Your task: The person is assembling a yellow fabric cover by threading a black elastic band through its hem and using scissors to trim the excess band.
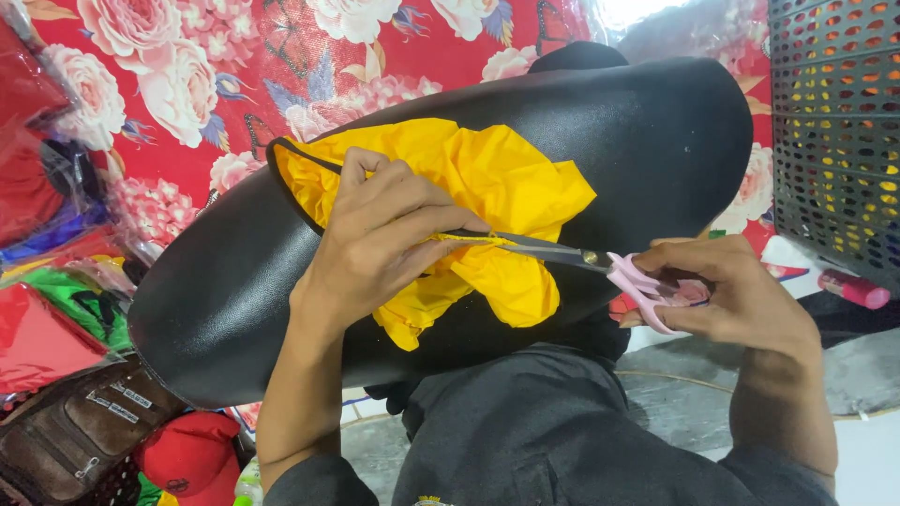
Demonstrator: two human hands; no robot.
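- Yellow fabric [487, 187] is lying crumpled on the black leather piece [637, 131], near that piece's middle and spilling over its lower edge toward the person's dark trousers [525, 431].
- The left hand [375, 244] is pressing down on the fabric's left part, its fingers [422, 225] pinching a yellow fold just where the blades meet it.
- Scissors [600, 262] with pink handles are lying across the black leather piece to the right of the fabric, the metal blades pointing left into the fold.
- The right hand [741, 290] is gripping the pink handles, fingers closed through and around the loops, at the black leather piece's lower right edge.
- A red floral cloth [187, 84] is spreading behind the black leather piece.
- A grey perforated basket [834, 122] is standing to its right.
- A red cap [192, 454] and a brown bag [75, 431] are lying below its left end.
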